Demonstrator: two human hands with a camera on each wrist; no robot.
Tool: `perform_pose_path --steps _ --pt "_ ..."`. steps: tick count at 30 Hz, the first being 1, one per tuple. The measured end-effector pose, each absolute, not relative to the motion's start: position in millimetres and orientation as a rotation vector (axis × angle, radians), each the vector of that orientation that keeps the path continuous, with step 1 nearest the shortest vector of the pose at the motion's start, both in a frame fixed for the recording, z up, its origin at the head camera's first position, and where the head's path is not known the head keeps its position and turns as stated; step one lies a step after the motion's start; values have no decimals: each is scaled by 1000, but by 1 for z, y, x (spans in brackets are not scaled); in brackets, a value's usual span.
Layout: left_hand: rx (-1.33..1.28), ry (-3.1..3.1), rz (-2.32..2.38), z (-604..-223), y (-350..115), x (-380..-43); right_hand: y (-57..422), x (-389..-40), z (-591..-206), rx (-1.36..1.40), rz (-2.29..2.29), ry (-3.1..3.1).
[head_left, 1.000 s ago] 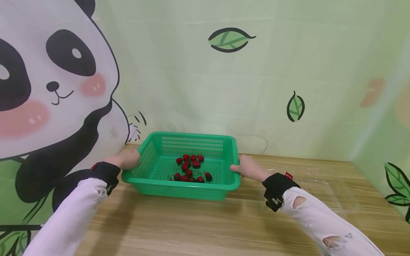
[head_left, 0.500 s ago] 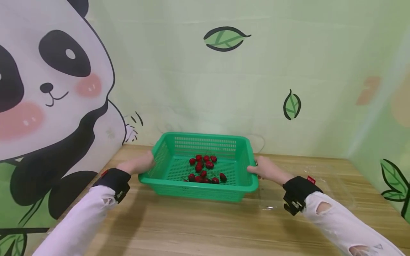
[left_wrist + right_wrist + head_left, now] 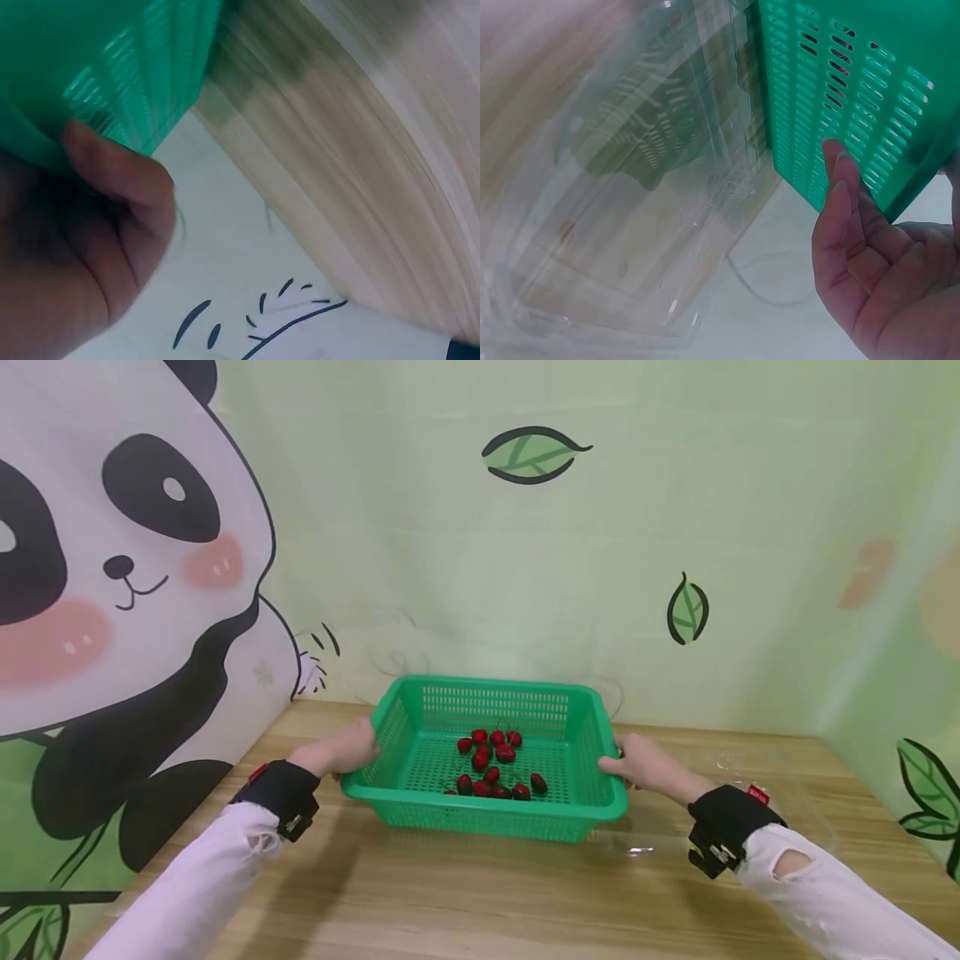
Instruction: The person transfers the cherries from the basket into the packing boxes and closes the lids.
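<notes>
Both hands hold a green plastic basket (image 3: 483,810) by its two short ends, over the middle of the wooden table. Several dark red cherries (image 3: 505,752), some with thin stems, lie loose on its slotted floor. At the left end my left hand (image 3: 347,748) grips the rim; in the left wrist view its thumb and a curled finger meet the green wall (image 3: 161,82). My right hand (image 3: 651,765) grips the opposite rim, thumb on top. Seen from the right wrist, its fingers (image 3: 836,217) reach under the rim against the slotted outer side (image 3: 832,82).
A clear plastic container (image 3: 806,806) stands on the table (image 3: 480,902) to the right, partly behind my right forearm; close up, its transparent wall (image 3: 697,150) is beside the basket. A printed cloth wall (image 3: 450,568) with a panda and leaves closes off the back and sides.
The basket has shifted to the right along with both hands, mostly in the first half second. The cherries ride along inside, and both grips stay the same.
</notes>
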State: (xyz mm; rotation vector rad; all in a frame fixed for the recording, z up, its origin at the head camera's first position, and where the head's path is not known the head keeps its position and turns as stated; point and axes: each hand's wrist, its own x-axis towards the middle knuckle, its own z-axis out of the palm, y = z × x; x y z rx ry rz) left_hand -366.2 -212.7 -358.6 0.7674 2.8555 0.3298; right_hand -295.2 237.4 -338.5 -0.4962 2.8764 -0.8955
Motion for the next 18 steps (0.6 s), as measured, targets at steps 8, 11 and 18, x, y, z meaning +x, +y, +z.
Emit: perform_pose_path --steps 8,11,18 --pt "333 2760 934 -344 -192 -343 236 -296 -340 -488 -885 2859" --pt "358 2833 981 -350 -188 -348 238 -296 -336 -501 -867 2853" --pt "284 2972 826 -348 -179 -349 244 -300 -312 -551 -604 2895"
